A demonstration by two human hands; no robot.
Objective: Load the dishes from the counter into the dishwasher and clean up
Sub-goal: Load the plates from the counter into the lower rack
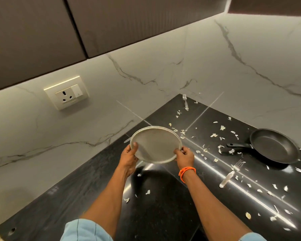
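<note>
A round steel plate point(155, 143) is held up above the black counter point(163, 206), tilted toward me. My left hand point(129, 156) grips its left rim with the thumb on the inner face. My right hand point(183, 156) pinches the right rim. A black frying pan point(274, 146) lies on the counter at the right, its handle pointing left. One fork point(230, 173) lies in front of the pan. Another fork point(185, 101) lies in the far corner by the wall. A knife tip point(127, 140) shows just left of the plate.
Pale garlic peels point(214, 135) are scattered over the counter's right half. Marble walls meet in a corner behind the counter. A wall socket point(67, 93) sits at the left. Dark upper cabinets point(42, 32) hang overhead.
</note>
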